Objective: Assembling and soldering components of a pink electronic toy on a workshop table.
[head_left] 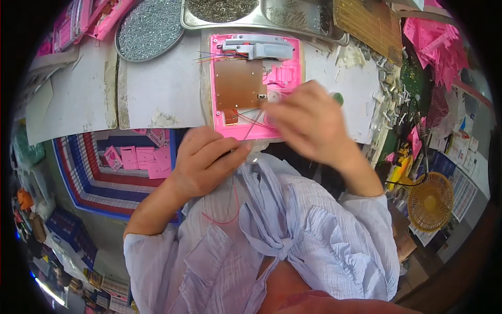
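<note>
A pink plastic casing (218, 118) lies on the white worktop in front of me, a brown circuit board (238, 83) and a grey plastic module (272, 51) inside it. Thin coloured wires run from the board's lower edge. At the casing's near edge, my left hand (206, 162) is closed on a thin grey rod (253, 124) slanting up toward the board. A red wire (236, 206) hangs below that hand, over my clothing. Over the casing's right side is my right hand (311, 123), its fingers smeared by motion; whether they hold anything is hidden.
At the back stand a round tray of silvery screws (150, 31) and a divided metal tray (261, 23) of small parts. Left below the worktop is a blue-and-red crate (86, 196) with pink pieces. White scraps (353, 56) and a yellow fan (430, 201) are on the right.
</note>
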The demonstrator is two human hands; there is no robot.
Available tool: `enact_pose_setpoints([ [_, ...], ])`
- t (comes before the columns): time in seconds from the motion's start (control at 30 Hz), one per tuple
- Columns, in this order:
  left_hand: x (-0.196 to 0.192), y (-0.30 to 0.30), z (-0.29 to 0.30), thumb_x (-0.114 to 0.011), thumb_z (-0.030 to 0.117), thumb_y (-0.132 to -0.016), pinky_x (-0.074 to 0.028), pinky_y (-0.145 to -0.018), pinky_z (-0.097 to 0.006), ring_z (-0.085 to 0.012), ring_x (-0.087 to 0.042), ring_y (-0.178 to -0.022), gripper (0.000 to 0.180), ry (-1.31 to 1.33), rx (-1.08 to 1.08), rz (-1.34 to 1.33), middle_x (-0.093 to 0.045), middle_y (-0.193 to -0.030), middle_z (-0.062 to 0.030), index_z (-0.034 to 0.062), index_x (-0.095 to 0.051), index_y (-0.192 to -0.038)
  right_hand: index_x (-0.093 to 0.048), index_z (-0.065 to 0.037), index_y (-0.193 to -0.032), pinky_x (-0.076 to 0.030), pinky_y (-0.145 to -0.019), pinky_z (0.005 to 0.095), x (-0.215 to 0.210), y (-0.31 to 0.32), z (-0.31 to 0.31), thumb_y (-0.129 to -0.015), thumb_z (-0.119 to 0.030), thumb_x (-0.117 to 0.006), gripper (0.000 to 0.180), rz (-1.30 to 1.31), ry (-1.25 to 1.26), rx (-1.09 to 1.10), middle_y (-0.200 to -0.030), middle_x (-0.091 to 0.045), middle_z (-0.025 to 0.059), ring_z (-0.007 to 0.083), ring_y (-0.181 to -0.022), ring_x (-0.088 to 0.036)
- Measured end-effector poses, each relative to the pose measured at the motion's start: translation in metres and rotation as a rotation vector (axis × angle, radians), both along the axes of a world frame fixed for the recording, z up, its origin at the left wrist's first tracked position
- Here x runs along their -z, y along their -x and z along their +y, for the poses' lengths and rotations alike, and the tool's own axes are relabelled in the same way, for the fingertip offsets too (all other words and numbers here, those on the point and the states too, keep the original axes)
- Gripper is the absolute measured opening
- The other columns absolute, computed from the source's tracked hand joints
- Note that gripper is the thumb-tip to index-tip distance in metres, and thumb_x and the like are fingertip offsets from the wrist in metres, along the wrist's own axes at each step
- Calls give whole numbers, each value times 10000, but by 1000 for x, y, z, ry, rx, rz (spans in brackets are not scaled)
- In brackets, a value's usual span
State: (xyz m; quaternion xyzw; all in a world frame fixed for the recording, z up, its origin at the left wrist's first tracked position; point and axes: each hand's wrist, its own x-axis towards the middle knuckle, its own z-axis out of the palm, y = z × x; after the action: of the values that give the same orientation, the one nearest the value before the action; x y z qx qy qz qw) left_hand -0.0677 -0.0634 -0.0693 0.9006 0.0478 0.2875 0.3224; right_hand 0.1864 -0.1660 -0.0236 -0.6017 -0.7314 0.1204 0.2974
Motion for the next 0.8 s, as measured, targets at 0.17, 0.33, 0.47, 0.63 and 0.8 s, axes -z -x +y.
enact_pose_setpoints([
  [0.17,9,16,-1,-822,39,-741,-476,-600,-373,-246,-618,-719,246,123,-301,10,-656,-885,-60,74,-743,-972,-719,-80,-1057,-464,-858,419,17,45,-7,-759,-171,-779,318,-106,-12,40,-977,-621,36,259,-1000,-586],
  [0.33,19,29,-20,-754,17,-769,-467,-590,-423,-297,-593,-675,182,134,-325,212,-588,-790,-100,77,-583,-756,-714,-84,-1080,-456,-865,418,17,69,3,-730,-167,-793,369,-98,-17,1,-1018,-632,41,265,-988,-579],
  [0.47,32,37,-42,-704,89,-810,-500,-636,-418,-299,-628,-754,90,157,-31,406,-600,-817,-99,72,-627,-854,-693,-73,-1014,-446,-866,422,18,76,2,-710,-211,-778,344,-77,-30,-2,-999,-620,54,251,-986,-571],
  [0.63,-7,38,9,-728,121,-814,-517,-688,-415,-304,-644,-791,149,308,106,509,-622,-844,-102,84,-661,-942,-641,-114,-879,-436,-840,419,32,83,3,-699,-239,-788,264,-134,-55,55,-986,-616,33,242,-950,-558],
  [0.8,3,2,28,-801,132,-810,-493,-707,-436,-328,-622,-858,275,103,32,152,-630,-942,-91,83,-681,-1052,-643,-127,-874,-454,-839,419,21,73,-1,-713,-235,-819,262,-200,-5,10,-937,-604,25,239,-932,-565],
])
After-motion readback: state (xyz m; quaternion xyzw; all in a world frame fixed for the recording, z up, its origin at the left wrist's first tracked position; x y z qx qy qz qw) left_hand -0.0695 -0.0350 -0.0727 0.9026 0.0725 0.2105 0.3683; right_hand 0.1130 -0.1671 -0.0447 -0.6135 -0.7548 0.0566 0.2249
